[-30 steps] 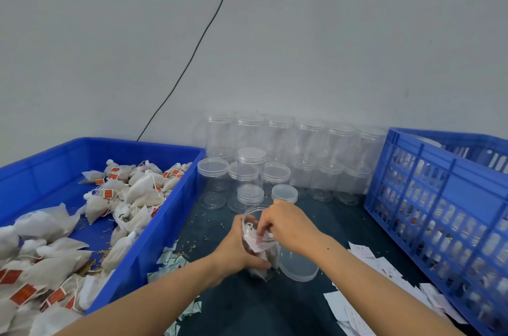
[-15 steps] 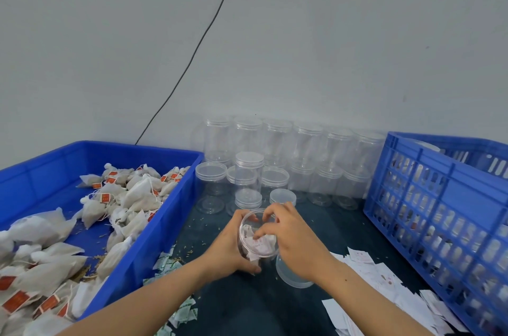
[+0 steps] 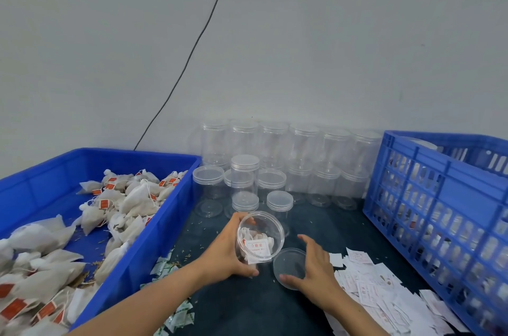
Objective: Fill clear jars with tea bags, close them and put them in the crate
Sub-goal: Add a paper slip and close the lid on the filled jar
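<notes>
The scene is being lit evenly by soft, diffuse light, and no single source can be made out. Only faint shadows are being cast on the dark desk (image 3: 324,214). Weak highlights are being picked up on the clear jars (image 3: 302,148) at the far wall, which are being rendered hazy and low in contrast. Straight edges of the blue crate (image 3: 428,192) at the right are being bent by wide-angle distortion. Slight softness is being shown throughout.

Plain grey-white wall (image 3: 330,33) fills upper frame; thin black cable (image 3: 192,49) runs diag., 12 o'clock down twd 9. Dark tabletop (image 3: 324,220) below, even light.
</notes>
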